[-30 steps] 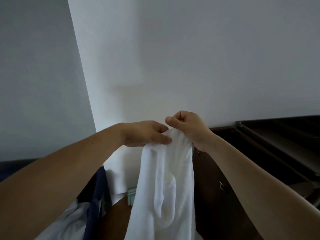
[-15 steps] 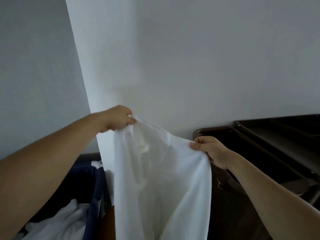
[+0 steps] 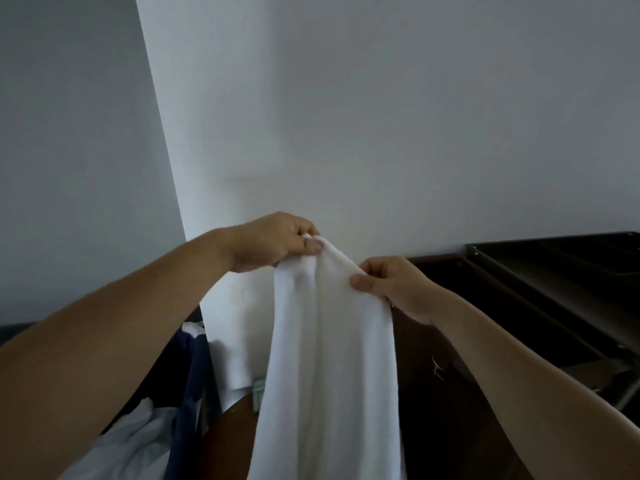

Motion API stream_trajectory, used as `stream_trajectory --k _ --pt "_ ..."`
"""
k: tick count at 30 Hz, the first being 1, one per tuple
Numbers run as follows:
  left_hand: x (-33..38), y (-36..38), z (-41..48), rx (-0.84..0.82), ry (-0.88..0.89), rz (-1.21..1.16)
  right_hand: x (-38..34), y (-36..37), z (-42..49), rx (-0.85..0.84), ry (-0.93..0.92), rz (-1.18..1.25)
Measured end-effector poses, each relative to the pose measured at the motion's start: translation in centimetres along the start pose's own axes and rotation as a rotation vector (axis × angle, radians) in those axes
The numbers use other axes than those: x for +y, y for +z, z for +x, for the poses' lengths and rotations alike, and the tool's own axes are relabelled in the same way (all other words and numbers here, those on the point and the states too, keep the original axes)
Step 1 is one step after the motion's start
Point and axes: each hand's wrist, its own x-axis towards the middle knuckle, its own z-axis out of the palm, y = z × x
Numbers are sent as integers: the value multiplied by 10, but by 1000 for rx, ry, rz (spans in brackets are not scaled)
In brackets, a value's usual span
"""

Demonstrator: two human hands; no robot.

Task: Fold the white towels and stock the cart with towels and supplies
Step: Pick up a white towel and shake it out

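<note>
We pinch the towel (image 3: 329, 358) at twelve o'clock, left hand (image 3: 273, 242), right hand (image 3: 391, 284); we should match corners evenly.

White towel (image 3: 329, 358): hung lengthwise; left hand (image 3: 273, 242) pinched its top corner, right hand (image 3: 394, 284) pinched top edge just beside; dark cart (image 3: 554, 271) behind towel.

Dim, cool light; the wall (image 3: 415, 116) is grey with soft shadow, its corner line bowed by the wide lens.
</note>
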Motion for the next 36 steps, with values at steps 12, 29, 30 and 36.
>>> stream_trajectory --k 12,29,30,36 --pt "-2 8 0 -274 -134 110 -6 -22 -11 -17 38 112" --pt "-20 -41 3 11 -111 75 23 -42 -24 3 131 120" --pt "-25 -42 2 17 -125 80 25 -46 -25 -16 148 129" --pt "-38 -11 -1 -137 -209 113 15 -42 -19 16 141 318"
